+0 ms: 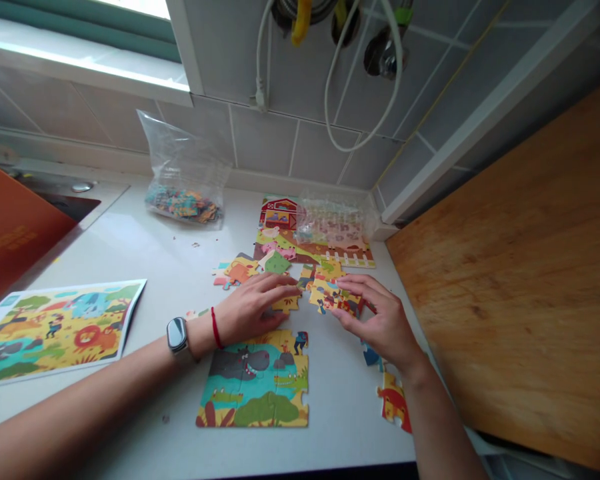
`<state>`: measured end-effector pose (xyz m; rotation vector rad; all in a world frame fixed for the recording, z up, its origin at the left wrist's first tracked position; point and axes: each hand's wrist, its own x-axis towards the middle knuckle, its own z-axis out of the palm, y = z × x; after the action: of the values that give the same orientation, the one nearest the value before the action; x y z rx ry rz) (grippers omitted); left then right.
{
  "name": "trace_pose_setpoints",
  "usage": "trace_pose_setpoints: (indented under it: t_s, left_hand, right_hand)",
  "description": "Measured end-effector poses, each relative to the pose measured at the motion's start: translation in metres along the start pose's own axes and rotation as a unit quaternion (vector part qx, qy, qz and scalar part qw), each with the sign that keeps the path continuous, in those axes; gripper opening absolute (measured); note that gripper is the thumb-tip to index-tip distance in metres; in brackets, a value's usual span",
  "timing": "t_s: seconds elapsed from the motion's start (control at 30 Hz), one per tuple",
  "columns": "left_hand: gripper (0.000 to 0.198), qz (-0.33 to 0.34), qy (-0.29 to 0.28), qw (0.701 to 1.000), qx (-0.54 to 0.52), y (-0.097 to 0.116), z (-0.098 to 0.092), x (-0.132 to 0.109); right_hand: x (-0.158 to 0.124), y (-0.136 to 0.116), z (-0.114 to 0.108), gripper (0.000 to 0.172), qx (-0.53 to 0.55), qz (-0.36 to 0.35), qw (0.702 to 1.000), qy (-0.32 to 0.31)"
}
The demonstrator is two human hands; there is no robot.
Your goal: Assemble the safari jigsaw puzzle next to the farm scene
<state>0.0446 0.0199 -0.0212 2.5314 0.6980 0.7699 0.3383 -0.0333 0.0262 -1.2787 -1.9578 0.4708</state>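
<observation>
My right hand [383,317] pinches a yellow jigsaw puzzle piece [330,293] between thumb and fingers, above a small heap of other pieces. Stretched out flat, my left hand [255,303] lies over loose puzzle pieces, and a yellow piece [287,303] shows partly under its fingers. Just below that hand is a joined puzzle section [253,380] with a hippo, crocodiles and a bush. Orange and green loose pieces [240,270] lie beyond my left fingers. Near my right forearm is a piece with a red lion face [394,403], partly hidden by the arm.
A printed picture sheet [60,327] lies at left. At the back stand a clear bag of pieces [185,193] and a farm picture [280,230] under clear plastic [335,217]. A wooden board [520,280] borders the right; an orange box [20,233] is far left. Cables hang above.
</observation>
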Motion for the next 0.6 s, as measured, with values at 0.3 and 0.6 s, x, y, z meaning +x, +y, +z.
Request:
trace_pose_setpoints:
  t_s: [0.3,0.6]
  left_hand:
    - [0.05,-0.005,0.003,0.998,-0.056,-0.004,-0.005,-0.001]
    - [0.046,-0.034,0.083,0.992,0.084,-0.01,-0.023,-0.005]
  right_hand:
    - [0.0,-0.001,0.0,0.032,0.014,0.001,1.0,-0.011]
    - [-0.001,-0.007,0.016,0.033,0.034,-0.022,0.994,-0.104]
